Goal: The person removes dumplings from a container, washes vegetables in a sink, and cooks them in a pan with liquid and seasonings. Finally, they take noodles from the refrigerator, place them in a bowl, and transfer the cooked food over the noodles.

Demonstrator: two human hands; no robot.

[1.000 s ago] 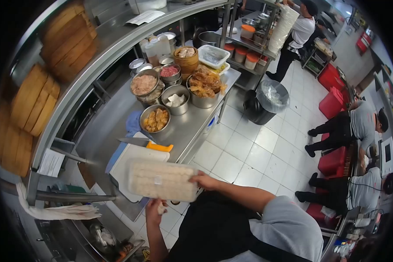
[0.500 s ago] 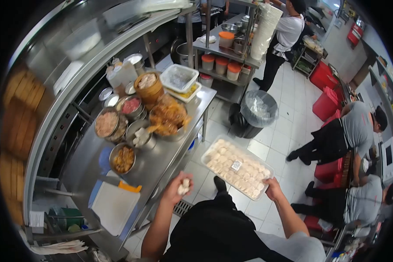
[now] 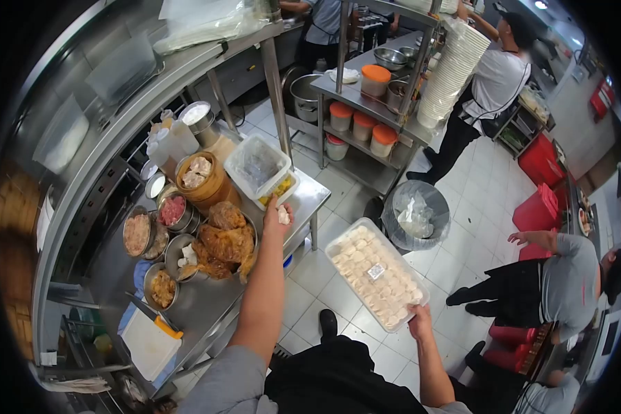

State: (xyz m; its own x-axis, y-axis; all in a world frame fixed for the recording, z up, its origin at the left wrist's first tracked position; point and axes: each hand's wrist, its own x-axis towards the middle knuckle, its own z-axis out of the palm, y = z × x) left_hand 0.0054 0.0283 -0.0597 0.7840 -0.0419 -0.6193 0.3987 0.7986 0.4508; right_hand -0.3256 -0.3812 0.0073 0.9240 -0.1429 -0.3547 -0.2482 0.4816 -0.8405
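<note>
My right hand (image 3: 419,321) grips the near right corner of a clear plastic tray (image 3: 336,246), held over the floor. Rows of pale pieces like dumplings (image 3: 366,259) fill it, and a printed label (image 3: 376,271) sits on top. My left hand (image 3: 277,210) is reached out over the edge of the steel table, fingers curled around small pale dumplings (image 3: 283,216), partly hidden. Just beyond that hand are a clear plastic tub (image 3: 257,169) and a container with yellow food (image 3: 283,186). A roasted bird (image 3: 224,241) in a bowl lies left of my forearm.
On the steel table (image 3: 231,303) stand a bamboo steamer (image 3: 217,190), bowls of meat, and a knife (image 3: 152,314) beside a white cutting board (image 3: 148,345). A lined bin (image 3: 416,215) stands beyond the tray. Co-workers (image 3: 576,276) are at the right, another person (image 3: 500,90) at the back.
My left hand has moved forward from beside the table to near the plastic tubs, still holding the pale pieces. The tray has shifted slightly and turned. The view has swung left.
</note>
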